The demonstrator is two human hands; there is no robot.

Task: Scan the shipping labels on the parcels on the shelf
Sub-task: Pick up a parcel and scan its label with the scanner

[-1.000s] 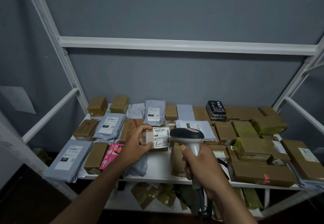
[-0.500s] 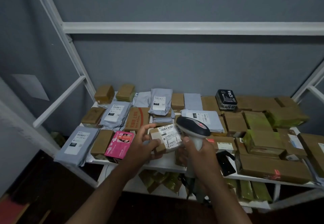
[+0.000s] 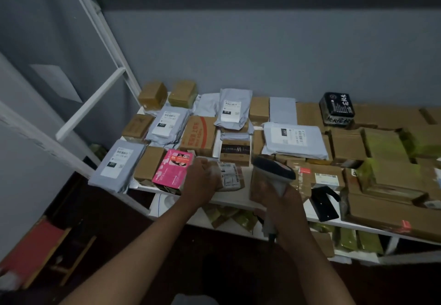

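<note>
The head view looks down on a white shelf (image 3: 235, 199) crowded with parcels. The left hand (image 3: 200, 180) holds a small brown parcel (image 3: 230, 177) low over the shelf's front edge, its fingers curled round the parcel's left end; motion blur hides how firmly they grip it. The parcel's white shipping label (image 3: 229, 173) faces up, its long axis running roughly from 7 to 1 o'clock. The right hand (image 3: 284, 205) is wrapped round the handle of a handheld barcode scanner (image 3: 274, 168), whose dark head sits just at 3 o'clock of the label, near it but apart. The scanner hand is the nearer of the two to any label on the right half of the shelf. At 9 o'clock of the left hand a pink box (image 3: 173, 170) stands touching it or nearly so, and at 12 o'clock of the parcel lies a dark-printed box (image 3: 235, 149). A grey mailer bag (image 3: 296, 138) with its label up lies at 1 o'clock of the scanner. A black scanner stand (image 3: 324, 203) rests at 4 o'clock of it on the shelf's front edge. The coming move, I judge, turns on the scanner's head facing the label, with nothing between them.
</note>
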